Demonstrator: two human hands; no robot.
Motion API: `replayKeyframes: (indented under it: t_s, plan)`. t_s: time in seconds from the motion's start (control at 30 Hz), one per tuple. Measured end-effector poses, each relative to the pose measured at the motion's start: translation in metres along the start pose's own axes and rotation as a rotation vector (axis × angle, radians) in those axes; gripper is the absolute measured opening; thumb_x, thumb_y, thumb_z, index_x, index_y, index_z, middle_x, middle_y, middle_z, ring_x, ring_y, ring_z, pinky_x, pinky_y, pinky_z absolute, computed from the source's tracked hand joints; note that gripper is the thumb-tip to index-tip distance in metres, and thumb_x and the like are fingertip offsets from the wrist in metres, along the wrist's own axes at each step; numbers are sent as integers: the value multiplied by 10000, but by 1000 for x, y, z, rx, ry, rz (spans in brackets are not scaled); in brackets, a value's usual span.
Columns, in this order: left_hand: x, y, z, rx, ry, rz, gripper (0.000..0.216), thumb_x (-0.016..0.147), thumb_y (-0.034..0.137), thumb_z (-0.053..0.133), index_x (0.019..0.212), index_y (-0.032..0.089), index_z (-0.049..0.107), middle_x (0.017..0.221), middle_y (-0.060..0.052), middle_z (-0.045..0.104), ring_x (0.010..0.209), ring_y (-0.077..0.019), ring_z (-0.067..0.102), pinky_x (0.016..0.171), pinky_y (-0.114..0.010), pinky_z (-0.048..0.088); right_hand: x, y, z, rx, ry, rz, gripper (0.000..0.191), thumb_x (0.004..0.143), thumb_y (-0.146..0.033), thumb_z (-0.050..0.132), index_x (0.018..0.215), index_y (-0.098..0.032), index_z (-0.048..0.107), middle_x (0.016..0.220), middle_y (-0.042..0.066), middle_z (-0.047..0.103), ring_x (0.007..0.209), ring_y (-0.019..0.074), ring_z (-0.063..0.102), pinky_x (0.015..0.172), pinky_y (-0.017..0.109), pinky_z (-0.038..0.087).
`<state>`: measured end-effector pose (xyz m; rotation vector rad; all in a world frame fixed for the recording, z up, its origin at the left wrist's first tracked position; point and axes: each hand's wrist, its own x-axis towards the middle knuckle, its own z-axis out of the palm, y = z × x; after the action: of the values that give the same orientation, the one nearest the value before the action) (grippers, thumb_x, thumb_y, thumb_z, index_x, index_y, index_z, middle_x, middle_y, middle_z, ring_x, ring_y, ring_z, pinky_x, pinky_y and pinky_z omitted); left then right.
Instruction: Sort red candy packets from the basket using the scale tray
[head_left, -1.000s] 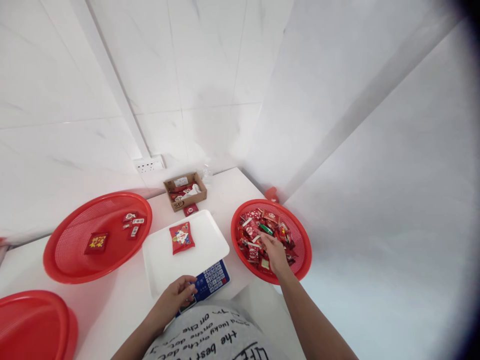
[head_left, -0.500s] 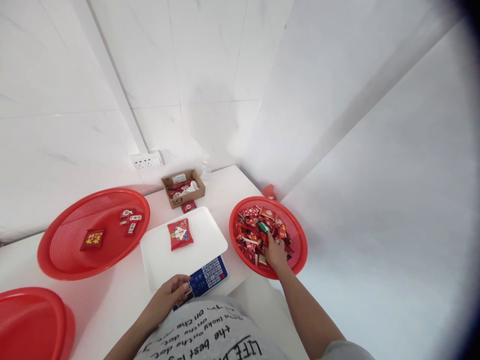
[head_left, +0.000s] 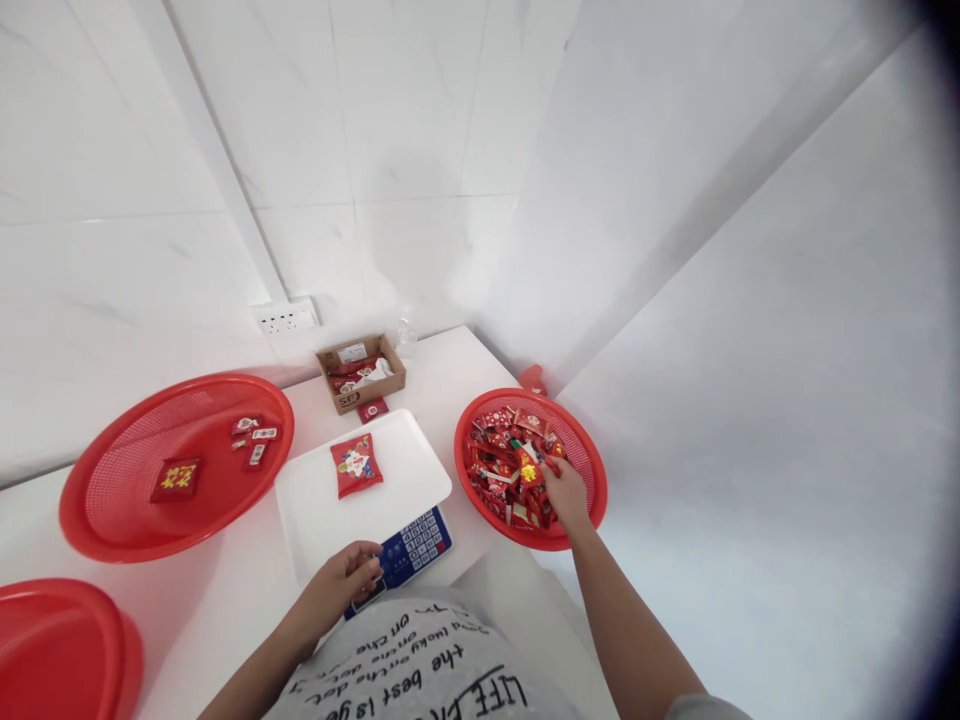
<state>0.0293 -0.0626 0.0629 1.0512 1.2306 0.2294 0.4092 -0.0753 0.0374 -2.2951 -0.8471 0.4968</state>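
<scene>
My right hand (head_left: 568, 492) is in the right red basket (head_left: 604, 478), its fingers closed on a red candy packet (head_left: 530, 470) with gold lettering. Around it lie several other red wrapped candies (head_left: 498, 485). My left hand (head_left: 352, 573) is open, with loosely bent fingers, at the blue keypad (head_left: 414, 552) of a weighing scale and near its white pan (head_left: 405, 500). It holds nothing that I can see. On the pan lies a larger red packet (head_left: 357, 466) with a colourful print.
A second red basket (head_left: 105, 510) on the left holds a red packet (head_left: 175, 480) and several small candies (head_left: 257, 455). Part of another red basket (head_left: 60, 640) shows at lower left. A cardboard box (head_left: 361, 372) with red packets stands by the wall, below a socket strip (head_left: 286, 316).
My right hand has shifted slightly right within the basket, and a packet with gold lettering now shows at its fingertips. My left hand stays by the keypad. The view has moved slightly.
</scene>
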Motion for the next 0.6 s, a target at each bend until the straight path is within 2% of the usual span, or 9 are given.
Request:
replayKeyframes:
  t_s: [0.1,0.17,0.27,0.37,0.47,0.53,0.6]
  plan:
    - [-3,4,2,-4,-17,-3,427,659,473,612,977,192,566,812,-8,611,736,-161,551,682,-284,419,-11,-19,6,233,-59,-35,435,708,-441,528,1044,-182,626,968,68,670,913,233,595,823,361,445]
    - [-6,7,4,-20,-30,3,405,681,463,605,976,187,568,812,-11,610,736,-159,553,674,-279,417,-23,-34,14,401,-167,-36,436,696,-448,556,1038,-187,625,935,53,677,866,221,607,784,351,465]
    - [-9,16,7,-100,-46,21,417,700,443,615,1018,179,558,888,-40,620,803,-173,571,716,-288,428,-52,-60,29,533,-463,-98,370,705,-410,575,999,-193,632,927,32,675,851,195,609,773,324,470]
    - [-13,26,10,-219,-76,76,509,699,408,647,1140,197,508,1046,-76,610,947,-205,569,781,-308,438,-91,-86,41,382,-866,-311,248,717,-318,582,906,-183,667,861,20,675,804,174,602,754,303,463]
    - [-16,31,13,-267,-132,125,466,693,353,673,1113,201,538,1044,-67,630,958,-210,580,813,-313,434,-123,-102,49,318,-1101,-447,211,731,-273,565,895,-192,670,845,12,679,781,160,600,734,287,464]
    - [-18,30,14,-267,-146,110,341,682,319,689,979,180,593,915,-49,665,861,-200,609,783,-302,442,-125,-103,52,329,-1113,-454,224,753,-297,545,918,-198,660,856,14,682,790,157,604,741,288,467]
    - [-19,28,13,-337,-127,77,255,677,300,698,874,173,598,814,-30,672,775,-189,623,735,-293,455,-109,-92,51,322,-966,-404,269,775,-341,518,965,-194,640,882,29,680,817,165,610,755,299,471]
